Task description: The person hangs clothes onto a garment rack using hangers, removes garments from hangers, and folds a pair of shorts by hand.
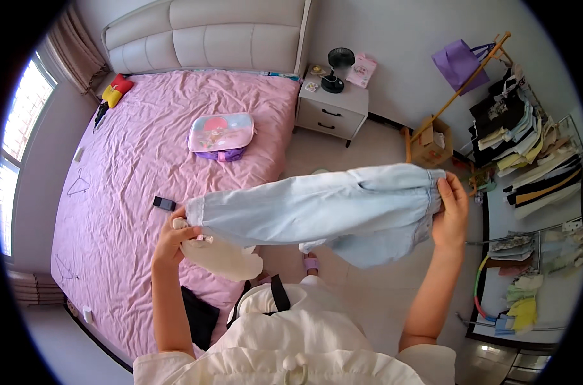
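Observation:
A pair of light blue trousers (317,208) is stretched sideways in the air in front of me, above the bed's edge and the floor. My left hand (171,240) is closed on one leg's gathered cuff. At the other end, my right hand (453,212) grips the waistband, thumb in front. The second leg hangs folded below the first. A cream-coloured cloth item (226,258) dangles under my left hand and seems to be held in it too; its kind is unclear.
On the pink-sheeted bed (131,256) lie a pastel schoolbag (222,133), a dark phone-like device (164,203), wire hangers (78,185) and black cloth (199,316). A nightstand (333,115) carries a black fan (340,67). At right are hanging clothes (522,128) and a cardboard box (432,151).

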Motion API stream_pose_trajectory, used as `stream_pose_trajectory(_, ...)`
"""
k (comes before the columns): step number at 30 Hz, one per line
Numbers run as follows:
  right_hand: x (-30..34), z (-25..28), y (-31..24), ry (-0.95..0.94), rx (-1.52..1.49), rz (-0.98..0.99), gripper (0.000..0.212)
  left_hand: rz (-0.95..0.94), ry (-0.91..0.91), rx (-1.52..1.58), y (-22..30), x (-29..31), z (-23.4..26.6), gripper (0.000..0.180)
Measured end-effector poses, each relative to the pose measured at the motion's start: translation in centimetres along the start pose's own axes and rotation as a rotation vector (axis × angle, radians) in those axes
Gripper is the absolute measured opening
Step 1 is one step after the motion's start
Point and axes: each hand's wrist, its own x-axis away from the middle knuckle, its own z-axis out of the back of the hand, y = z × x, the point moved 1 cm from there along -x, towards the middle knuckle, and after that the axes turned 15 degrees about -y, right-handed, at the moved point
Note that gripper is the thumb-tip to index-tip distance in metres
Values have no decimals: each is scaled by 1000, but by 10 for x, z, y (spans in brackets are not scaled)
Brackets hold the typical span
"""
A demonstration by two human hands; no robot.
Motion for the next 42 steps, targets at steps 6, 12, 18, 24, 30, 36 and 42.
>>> stream_pose_trajectory(6, -11, -40, -39, -304, 172, 277, 43, -313, 105, 111, 37, 13, -31, 52)
stream_pose_trajectory(12, -10, -18, 40, -355, 277, -143, 29, -24, 166, -304, 27, 5, -3, 30)
stream_pose_trajectory(18, -1, -18, 25, -264, -26, 42, 23, -195, 307, -115, 0, 4, 1, 25)
stream_pose_trajectory(24, 0, -26, 7, -80, 111, 49, 16, -306, 658, -621, -18, -2, 32, 21)
stream_pose_trajectory(30, -3, -40, -8, 89, 181, 54, 23, -423, 690, -636, 10, -23, 12, 29)
stream_pose_trajectory(36, 5, -39, -13, 71, 264, 15, 24, -370, 621, -432, 23, -25, 12, 30)
stream_pose_trajectory(42, 9, -44, -13, 21, 248, 89, 26, -317, 569, -422, 16, -32, 9, 24)
